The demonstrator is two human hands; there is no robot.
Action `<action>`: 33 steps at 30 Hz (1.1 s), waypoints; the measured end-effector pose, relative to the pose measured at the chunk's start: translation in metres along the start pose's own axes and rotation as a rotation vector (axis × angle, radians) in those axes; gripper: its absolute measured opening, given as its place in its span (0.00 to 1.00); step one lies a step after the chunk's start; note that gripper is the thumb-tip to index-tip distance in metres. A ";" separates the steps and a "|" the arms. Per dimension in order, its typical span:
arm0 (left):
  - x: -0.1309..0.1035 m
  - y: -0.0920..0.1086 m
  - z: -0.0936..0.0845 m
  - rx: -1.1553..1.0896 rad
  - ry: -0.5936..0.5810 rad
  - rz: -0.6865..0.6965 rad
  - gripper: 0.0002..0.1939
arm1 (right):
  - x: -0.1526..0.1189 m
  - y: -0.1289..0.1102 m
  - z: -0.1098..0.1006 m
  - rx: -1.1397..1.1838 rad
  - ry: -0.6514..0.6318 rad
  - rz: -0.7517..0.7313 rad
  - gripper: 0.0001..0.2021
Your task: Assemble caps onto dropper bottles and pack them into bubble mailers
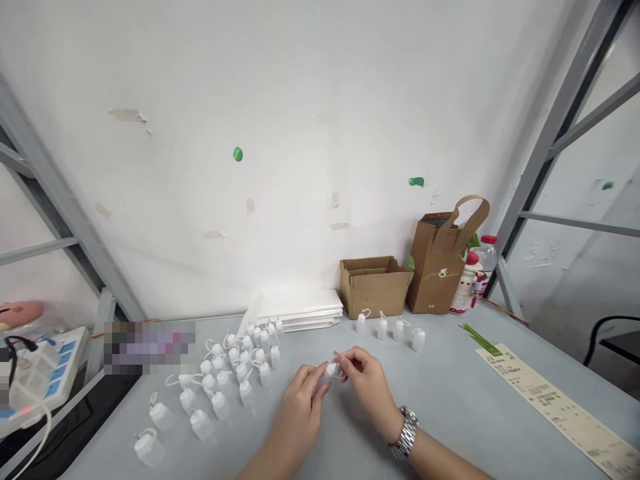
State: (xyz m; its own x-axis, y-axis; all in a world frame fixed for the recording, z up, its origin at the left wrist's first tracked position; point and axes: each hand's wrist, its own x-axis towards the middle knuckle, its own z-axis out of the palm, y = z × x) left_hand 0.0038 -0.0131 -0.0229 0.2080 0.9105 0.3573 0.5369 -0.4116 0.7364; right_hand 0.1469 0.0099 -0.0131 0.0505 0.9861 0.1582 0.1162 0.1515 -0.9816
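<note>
Near the front middle of the table, my left hand (303, 395) is closed around a small white squeeze bottle (329, 373) with a pointed tip, tilted to the right. Fingers of my right hand (364, 373) are pinched at the tip of that bottle, by its thin tethered cap; the cap itself is mostly hidden by the fingertips. To the left, several similar squeeze bottles (221, 405) stand in loose rows, many with looped cap straps. Several more bottles (383, 328) stand at the back right, in front of a cardboard box.
Against the wall are a stack of white sheets or envelopes (295, 310), an open cardboard box (375, 293) and a brown paper bag (435, 273). A long printed paper strip (555, 403) lies at right. A power strip (65, 367) is at far left.
</note>
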 end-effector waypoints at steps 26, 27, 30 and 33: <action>0.004 -0.010 0.005 0.024 0.034 -0.050 0.18 | 0.082 -0.008 -0.012 -1.149 0.150 -0.644 0.15; 0.004 -0.009 0.005 0.026 0.036 -0.047 0.18 | 0.082 -0.012 -0.011 -1.168 0.169 -0.661 0.14; 0.004 -0.009 0.006 0.028 0.037 -0.044 0.18 | 0.087 -0.027 0.000 -1.253 0.113 -0.747 0.12; 0.004 -0.011 0.007 0.021 0.048 -0.049 0.18 | 0.103 -0.036 0.023 -1.338 -0.106 -0.833 0.12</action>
State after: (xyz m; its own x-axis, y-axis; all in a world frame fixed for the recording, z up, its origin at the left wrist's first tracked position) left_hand 0.0045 -0.0046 -0.0335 0.1420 0.9265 0.3484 0.5627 -0.3652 0.7417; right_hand 0.1255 0.1073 0.0359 -0.5324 0.6687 0.5190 0.8336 0.5209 0.1840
